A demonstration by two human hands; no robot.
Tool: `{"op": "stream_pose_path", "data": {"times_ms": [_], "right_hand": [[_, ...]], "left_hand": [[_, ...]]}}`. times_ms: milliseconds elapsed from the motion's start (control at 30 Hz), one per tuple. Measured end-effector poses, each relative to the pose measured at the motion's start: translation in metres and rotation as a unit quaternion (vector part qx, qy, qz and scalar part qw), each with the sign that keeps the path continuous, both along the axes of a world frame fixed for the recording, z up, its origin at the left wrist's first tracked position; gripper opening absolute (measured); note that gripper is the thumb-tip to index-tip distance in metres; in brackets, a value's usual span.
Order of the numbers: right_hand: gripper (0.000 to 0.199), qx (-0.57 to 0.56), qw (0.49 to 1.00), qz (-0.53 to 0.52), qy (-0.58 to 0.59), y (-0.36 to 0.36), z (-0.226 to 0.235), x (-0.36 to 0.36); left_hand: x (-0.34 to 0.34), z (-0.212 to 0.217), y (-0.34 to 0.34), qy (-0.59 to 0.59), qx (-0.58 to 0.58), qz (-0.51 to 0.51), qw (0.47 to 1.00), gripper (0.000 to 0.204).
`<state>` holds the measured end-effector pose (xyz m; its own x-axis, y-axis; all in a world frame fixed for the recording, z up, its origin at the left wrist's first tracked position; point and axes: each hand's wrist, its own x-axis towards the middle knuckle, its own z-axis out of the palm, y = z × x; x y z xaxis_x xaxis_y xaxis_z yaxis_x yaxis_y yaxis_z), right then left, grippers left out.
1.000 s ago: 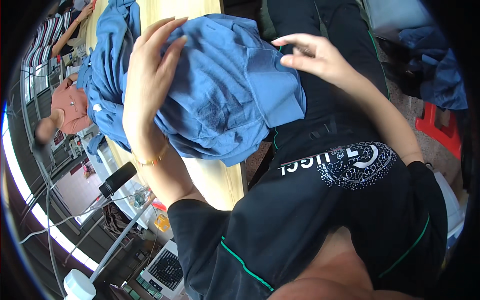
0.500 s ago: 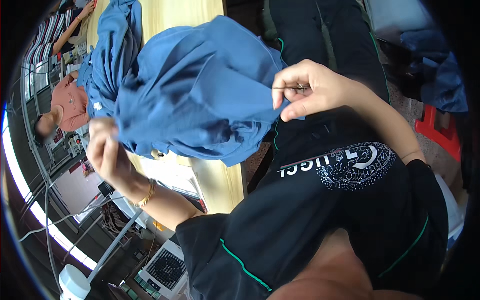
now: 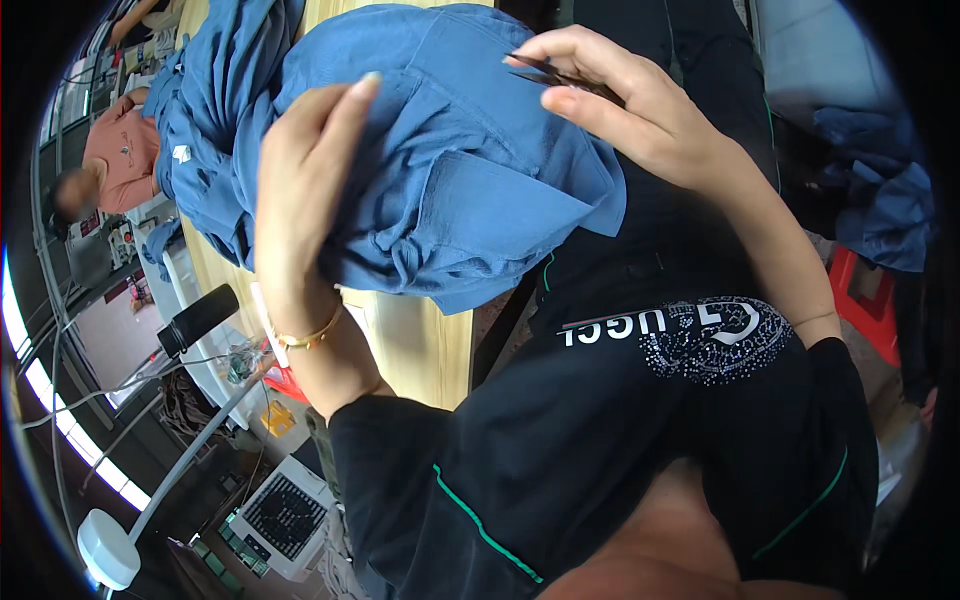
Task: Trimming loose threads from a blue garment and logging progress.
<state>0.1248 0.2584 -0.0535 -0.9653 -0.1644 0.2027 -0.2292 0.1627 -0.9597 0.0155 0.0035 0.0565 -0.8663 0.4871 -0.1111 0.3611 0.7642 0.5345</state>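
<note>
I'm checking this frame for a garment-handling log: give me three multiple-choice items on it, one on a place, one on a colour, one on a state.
1. Where is the left hand?
A. flat on the blue garment
B. on the lamp
C. in a pocket

2. What colour is the garment?
A. red
B. blue
C. white

3. What is the right hand doing?
A. hanging empty
B. pinching a thin dark tool
C. gripping the wooden table

Answers: 1 A, palm spread on the cloth; 2 B, blue throughout; 3 B, tool sits between its fingertips.

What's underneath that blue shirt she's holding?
Under the blue garment a light wooden table shows at its lower edge. The left hand presses on top. Whatever lies beneath the bunched cloth is covered.
</note>
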Motion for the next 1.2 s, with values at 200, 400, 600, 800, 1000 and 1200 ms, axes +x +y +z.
{"op": "stream_pose_path", "data": {"times_ms": [200,400,600,800,1000,1200], "right_hand": [[0.034,0.059,0.986,-0.069,0.138,-0.022,-0.004,-0.019],[0.034,0.033,0.977,-0.054,0.204,-0.024,0.020,-0.028],[0.031,0.061,0.972,-0.050,0.219,-0.031,0.015,-0.035],[0.023,0.075,0.910,-0.084,0.398,-0.038,0.004,-0.049],[0.026,0.069,0.910,-0.070,0.402,-0.038,0.003,-0.050],[0.031,0.072,0.894,-0.062,0.437,-0.049,0.010,-0.056]], "left_hand": [[0.001,-0.027,0.001,-0.158,0.160,0.038,0.974,0.027],[0.001,-0.028,-0.006,-0.221,0.250,0.063,0.941,0.024],[0.003,-0.029,-0.006,-0.247,0.276,0.064,0.927,0.023],[0.003,-0.027,-0.006,-0.256,0.276,0.048,0.925,0.022],[0.015,-0.010,-0.017,-0.176,0.210,0.035,0.961,0.024],[0.031,0.010,-0.048,-0.021,0.131,-0.013,0.991,0.020]]}}
